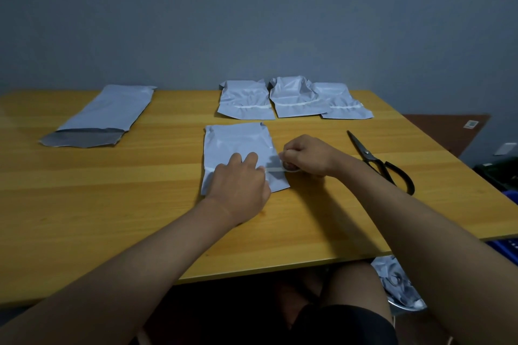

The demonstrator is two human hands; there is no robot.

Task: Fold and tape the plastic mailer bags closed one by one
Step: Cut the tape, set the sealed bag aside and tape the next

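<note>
While left hand (238,185) presses folded mailer (236,143) flat, right hand (307,155) pinches tape roll (290,166) beside it

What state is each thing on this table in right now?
Folded mailer: folded, tape strip partly across it.
Left hand: fingers flat, pressing the mailer.
Right hand: holds the tape roll.
Three rear mailers: folded and taped.
Long mailer: unfolded, mouth open.
Scissors: closed, lying flat.
</note>
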